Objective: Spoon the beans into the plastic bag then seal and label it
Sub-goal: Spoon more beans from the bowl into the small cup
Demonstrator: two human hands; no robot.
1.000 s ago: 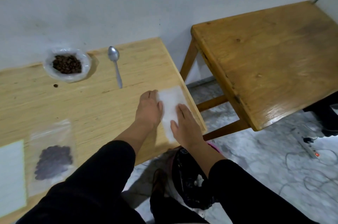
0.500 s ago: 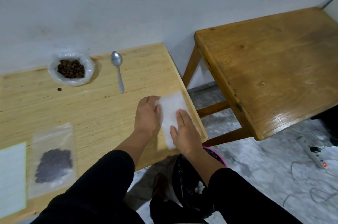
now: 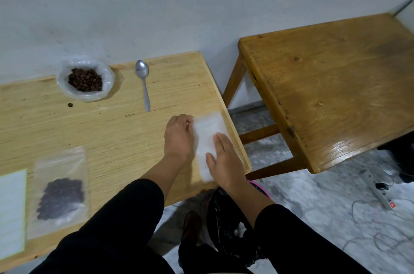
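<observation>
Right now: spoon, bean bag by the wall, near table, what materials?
Spoon: likely metal, dull grey sheen. Bean bag: thin clear plastic film, crinkled, glossy rim. Near table: pale wood, visible grain, matte; whether solid or laminate is unclear.

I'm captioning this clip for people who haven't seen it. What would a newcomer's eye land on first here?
First, the two hands at the light table's right edge: the left hand curled at the side of a white empty bag, the right hand flat on it. Next, the open bag of brown beans by the wall with a metal spoon beside it. At lower left lies a sealed bag of beans.
</observation>
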